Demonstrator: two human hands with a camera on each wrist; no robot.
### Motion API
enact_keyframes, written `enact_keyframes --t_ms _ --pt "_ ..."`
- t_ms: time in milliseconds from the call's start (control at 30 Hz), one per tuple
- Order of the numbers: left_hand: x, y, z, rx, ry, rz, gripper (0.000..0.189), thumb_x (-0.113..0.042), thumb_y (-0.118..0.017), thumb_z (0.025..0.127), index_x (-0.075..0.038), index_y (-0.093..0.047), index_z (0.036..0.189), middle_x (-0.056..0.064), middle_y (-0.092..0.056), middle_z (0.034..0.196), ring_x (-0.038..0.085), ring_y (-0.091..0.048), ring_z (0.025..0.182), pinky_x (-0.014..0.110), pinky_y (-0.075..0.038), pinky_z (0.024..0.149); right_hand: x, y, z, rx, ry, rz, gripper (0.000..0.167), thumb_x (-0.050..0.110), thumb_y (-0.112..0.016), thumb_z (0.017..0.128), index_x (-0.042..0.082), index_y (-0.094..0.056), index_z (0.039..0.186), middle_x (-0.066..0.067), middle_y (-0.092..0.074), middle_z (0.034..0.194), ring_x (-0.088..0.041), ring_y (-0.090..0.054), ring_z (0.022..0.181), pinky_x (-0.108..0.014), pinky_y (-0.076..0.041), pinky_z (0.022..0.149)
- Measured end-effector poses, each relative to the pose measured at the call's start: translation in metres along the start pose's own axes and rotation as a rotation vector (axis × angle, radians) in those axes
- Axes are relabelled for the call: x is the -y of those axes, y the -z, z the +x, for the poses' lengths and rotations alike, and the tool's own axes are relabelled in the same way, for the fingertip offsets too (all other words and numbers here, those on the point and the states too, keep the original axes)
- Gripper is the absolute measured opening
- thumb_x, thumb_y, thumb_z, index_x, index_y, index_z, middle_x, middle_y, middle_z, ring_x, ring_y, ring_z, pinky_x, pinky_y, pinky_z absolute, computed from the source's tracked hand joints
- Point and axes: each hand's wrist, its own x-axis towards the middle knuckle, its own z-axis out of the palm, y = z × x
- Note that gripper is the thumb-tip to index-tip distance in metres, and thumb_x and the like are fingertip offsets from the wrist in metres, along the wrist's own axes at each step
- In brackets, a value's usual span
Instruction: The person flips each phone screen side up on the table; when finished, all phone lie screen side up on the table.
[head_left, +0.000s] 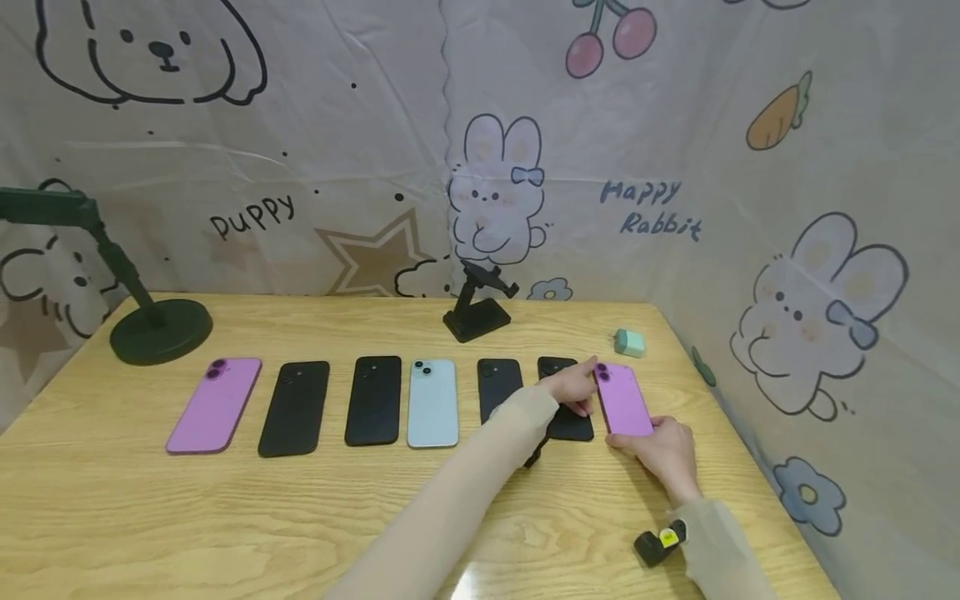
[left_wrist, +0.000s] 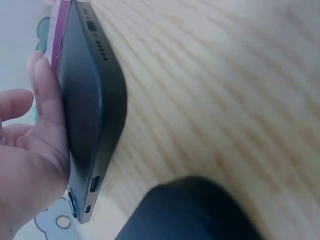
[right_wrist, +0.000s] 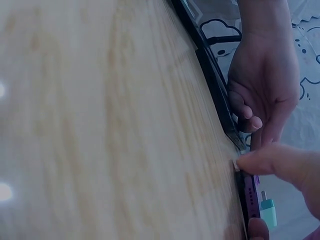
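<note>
At the right end of a row of phones, a pink smartphone lies with its camera side up. My right hand holds its lower end, the thumb at one bottom corner and a finger at the other. My left hand reaches across, over a black smartphone, with its index finger extended to the pink phone's upper left corner. In the left wrist view, this hand lies along the dark phone, the other fingers bent.
Leftward in the row lie more black phones, a pale blue phone and another pink phone. Behind are a black phone stand, a mint charger plug and a green lamp. Printed cloth borders the table.
</note>
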Motion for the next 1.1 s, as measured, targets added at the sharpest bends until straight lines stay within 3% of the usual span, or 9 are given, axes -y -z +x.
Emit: enact_keyframes --t_ms 133,200,267,467,600,867,1100 --pt "0.000 0.001 -0.003 0.017 -0.005 -0.021 0.062 -0.007 -0.036 0.103 -0.018 -0.007 0.156 0.024 -0.068 0.086 0.019 -0.063 0.063 0.024 -0.052 0.054 0.000 0.003 -0.001 0.008 -0.014 0.067 0.080 0.038 -0.083 0.069 -0.019 -0.054 0.117 -0.029 -0.066 0.094 -0.025 -0.064 0.071 -0.033 -0.052 0.065" --pt "-0.001 0.002 -0.004 0.023 -0.029 0.002 0.061 -0.007 -0.036 0.103 -0.018 -0.007 0.156 0.026 -0.066 0.106 0.022 -0.066 0.069 0.026 -0.054 0.055 0.001 0.005 -0.001 0.036 -0.045 0.135 0.081 0.037 -0.083 0.069 -0.019 -0.052 0.119 -0.024 -0.065 0.090 -0.013 -0.062 0.060 -0.025 -0.052 0.057" --pt "0.000 0.003 -0.006 0.021 -0.049 0.018 0.062 -0.008 -0.037 0.103 -0.019 -0.006 0.156 0.025 -0.063 0.117 0.025 -0.068 0.076 0.026 -0.054 0.056 0.002 0.007 -0.003 0.081 -0.091 0.225 0.081 0.035 -0.083 0.070 -0.017 -0.050 0.122 -0.022 -0.065 0.093 -0.009 -0.061 0.059 -0.024 -0.054 0.055" --pt "0.001 0.003 -0.010 -0.013 -0.084 0.011 0.062 -0.018 -0.041 0.104 -0.022 -0.007 0.156 0.023 -0.066 0.107 0.028 -0.067 0.092 0.027 -0.053 0.054 0.001 0.014 -0.007 0.205 -0.175 0.473 0.078 0.030 -0.078 0.078 -0.014 -0.042 0.131 -0.004 -0.064 0.089 -0.007 -0.060 0.069 -0.024 -0.057 0.067" --pt "0.001 0.001 -0.013 -0.035 -0.091 0.025 0.065 -0.027 -0.043 0.103 -0.020 -0.006 0.156 0.020 -0.064 0.116 0.025 -0.066 0.099 0.028 -0.055 0.055 0.000 0.018 -0.011 0.258 -0.197 0.551 0.072 0.027 -0.077 0.081 -0.012 -0.041 0.131 0.003 -0.062 0.086 -0.008 -0.057 0.072 -0.024 -0.057 0.069" --pt "0.002 0.001 -0.016 -0.083 -0.116 0.099 0.064 -0.025 -0.047 0.102 -0.018 -0.013 0.156 0.018 -0.067 0.103 0.023 -0.065 0.092 0.027 -0.054 0.053 0.002 0.017 -0.015 0.310 -0.173 0.597 0.067 0.023 -0.073 0.084 -0.013 -0.040 0.130 0.001 -0.060 0.088 -0.008 -0.057 0.074 -0.024 -0.057 0.072" --pt "-0.002 0.000 -0.018 -0.117 -0.154 0.079 0.064 -0.027 -0.051 0.101 -0.018 -0.017 0.155 0.018 -0.069 0.106 0.026 -0.068 0.095 0.030 -0.056 0.057 -0.005 0.020 -0.017 0.305 -0.123 0.635 0.071 0.029 -0.070 0.088 -0.013 -0.039 0.136 -0.010 -0.062 0.109 -0.012 -0.067 0.083 -0.028 -0.057 0.077"
